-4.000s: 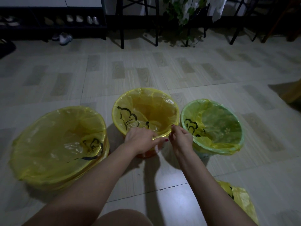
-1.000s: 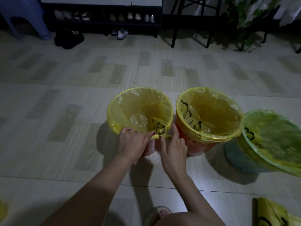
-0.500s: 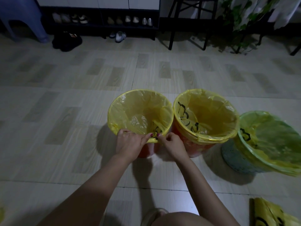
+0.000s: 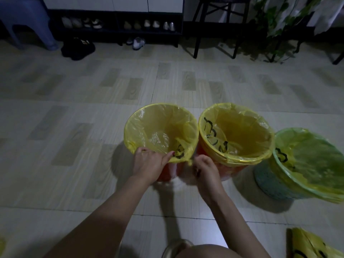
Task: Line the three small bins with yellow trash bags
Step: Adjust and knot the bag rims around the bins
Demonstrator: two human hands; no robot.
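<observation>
My left hand (image 4: 149,163) and right hand (image 4: 203,167) pinch the yellow bag (image 4: 162,135) edge at the left bin (image 4: 172,172) near rim, beside the middle bin (image 4: 230,169), to snug it.

Lighting: dim, corners vignetted dark. Dark shadows fall behind the bins on the floor (image 4: 93,112). Wide-angle bending at edges; slight softness throughout.

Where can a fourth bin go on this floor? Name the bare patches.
Bare tiles lie left of the left bin, out to the frame edge, and behind all three bins up to the shoe rack. Crowded: the middle bin and right bin crowd together, and spare bags fill the near right corner.
</observation>
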